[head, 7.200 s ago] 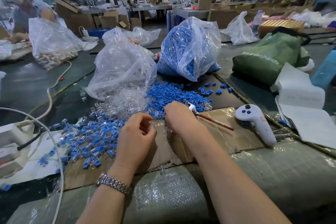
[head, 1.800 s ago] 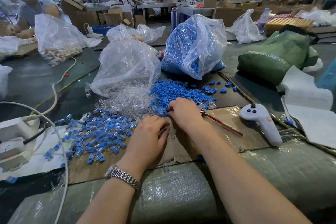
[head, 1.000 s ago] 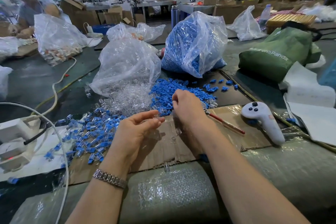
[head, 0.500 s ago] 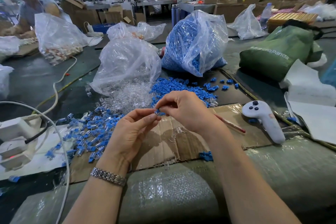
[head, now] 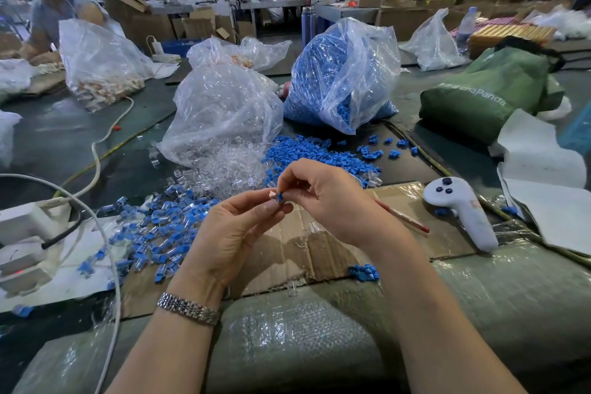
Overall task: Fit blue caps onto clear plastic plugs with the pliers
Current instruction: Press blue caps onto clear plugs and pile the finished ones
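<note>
Fingertips of both hands meet above the cardboard sheet (head: pixel 319 253): right hand (head: pixel 332 198) pinches a blue cap (head: pixel 280 197), left hand (head: pixel 233 233) apparently pinching a clear plug beneath it; pliers (head: pixel 403 217) lie behind.

green bag (head: pixel 486 89), white print partly readable, "…panda"

Your right hand (head: pixel 332 198) covers the head of the red-handled metal pliers (head: pixel 404 217), so you cannot tell how they are held. The small blue plastic cap (head: pixel 280 197) between your fingertips is mostly hidden; any clear plug there is too small to tell.
</note>
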Demonstrator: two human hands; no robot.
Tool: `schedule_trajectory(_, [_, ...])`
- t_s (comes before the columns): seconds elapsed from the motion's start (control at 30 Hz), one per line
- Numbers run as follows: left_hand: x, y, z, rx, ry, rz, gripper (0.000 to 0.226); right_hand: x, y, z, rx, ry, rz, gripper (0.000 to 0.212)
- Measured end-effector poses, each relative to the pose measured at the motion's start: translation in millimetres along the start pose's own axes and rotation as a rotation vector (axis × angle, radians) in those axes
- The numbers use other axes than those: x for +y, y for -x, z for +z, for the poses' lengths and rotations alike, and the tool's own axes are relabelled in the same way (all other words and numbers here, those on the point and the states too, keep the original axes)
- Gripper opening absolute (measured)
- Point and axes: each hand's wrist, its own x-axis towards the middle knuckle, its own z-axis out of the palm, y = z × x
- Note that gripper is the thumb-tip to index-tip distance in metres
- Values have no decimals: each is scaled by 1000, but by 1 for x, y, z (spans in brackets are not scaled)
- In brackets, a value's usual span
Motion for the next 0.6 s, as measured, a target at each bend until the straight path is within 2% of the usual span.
schedule_trajectory(0.37, [0,3,3,-14,-166,93,25,0,3,1,-13,49,-8,9])
schedule_trajectory(0.43, [0,4,5,-14,-151,89,24,1,5,-1,-9,-7,15,11])
schedule_trajectory(0.5, [0,3,6,-8,-116,86,22,4,7,-6,30,-44,95,13])
schedule_trajectory(0.53, [0,3,6,0,-91,86,22,8,9,-10,62,14,168,16])
schedule_trajectory(0.6, [0,2,5,10,-49,84,21,19,11,-18,90,321,407,35])
